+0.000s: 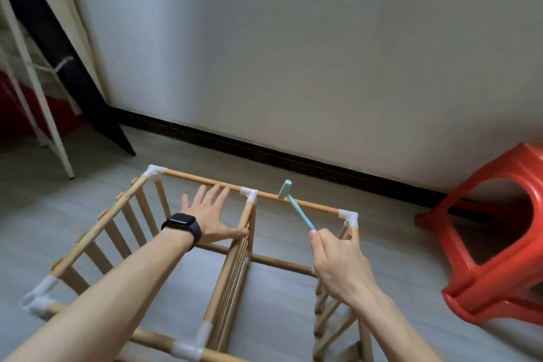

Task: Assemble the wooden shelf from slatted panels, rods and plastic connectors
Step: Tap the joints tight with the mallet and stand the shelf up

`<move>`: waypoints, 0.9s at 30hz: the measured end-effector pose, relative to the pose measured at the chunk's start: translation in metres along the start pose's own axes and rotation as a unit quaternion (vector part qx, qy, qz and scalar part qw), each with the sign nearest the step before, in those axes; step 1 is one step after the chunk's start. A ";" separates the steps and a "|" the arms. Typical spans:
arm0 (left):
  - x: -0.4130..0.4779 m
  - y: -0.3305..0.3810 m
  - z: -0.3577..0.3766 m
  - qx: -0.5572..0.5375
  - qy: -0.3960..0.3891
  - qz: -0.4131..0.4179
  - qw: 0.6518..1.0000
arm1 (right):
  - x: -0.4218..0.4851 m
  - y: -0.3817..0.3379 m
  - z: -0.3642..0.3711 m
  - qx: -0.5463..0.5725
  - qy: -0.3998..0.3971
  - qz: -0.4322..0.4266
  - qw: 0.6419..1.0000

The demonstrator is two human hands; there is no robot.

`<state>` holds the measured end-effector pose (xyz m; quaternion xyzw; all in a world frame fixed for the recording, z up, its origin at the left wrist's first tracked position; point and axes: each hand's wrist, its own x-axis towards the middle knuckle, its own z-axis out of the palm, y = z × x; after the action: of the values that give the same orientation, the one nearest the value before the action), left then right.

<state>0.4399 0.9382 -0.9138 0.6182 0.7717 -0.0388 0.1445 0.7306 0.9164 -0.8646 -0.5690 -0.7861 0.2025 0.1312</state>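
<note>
The wooden shelf frame (202,181) stands on the floor in front of me, with three slatted panels joined by rods and white plastic connectors (248,193). My left hand (210,214), with a black watch on the wrist, is spread flat with straight fingers; its fingertips reach the far top rod and its thumb lies against the middle panel's top edge. My right hand (338,261) grips the handle of a small light-blue plastic hammer (295,204). The hammer's head hovers just above the far rod, between the middle and right corner connectors.
A red plastic stool (496,232) stands to the right of the shelf. A white wall with a dark baseboard (264,150) runs behind it. At the far left are a white metal frame (44,114) and a dark leaning board (73,67). The floor is grey.
</note>
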 end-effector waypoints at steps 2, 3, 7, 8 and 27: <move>0.004 0.001 0.004 0.000 0.001 0.008 1.000 | 0.009 -0.009 0.009 -0.004 -0.010 -0.006 1.000; 0.007 0.003 0.004 0.002 0.006 0.013 1.000 | 0.014 -0.013 0.014 -0.006 -0.017 -0.010 1.000; 0.030 0.005 0.002 0.002 0.017 0.003 1.000 | 0.031 -0.025 0.030 -0.014 -0.030 -0.023 0.999; 0.035 0.004 0.002 -0.001 0.013 -0.003 1.000 | 0.035 -0.027 0.032 -0.019 -0.035 -0.024 0.999; 0.054 0.007 0.041 -0.144 0.124 0.012 0.982 | 0.074 -0.041 0.051 0.075 0.074 -0.024 0.994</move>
<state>0.4437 0.9808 -0.9667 0.5998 0.7739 0.1514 0.1353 0.6501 0.9665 -0.8921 -0.5516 -0.7706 0.2149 0.2360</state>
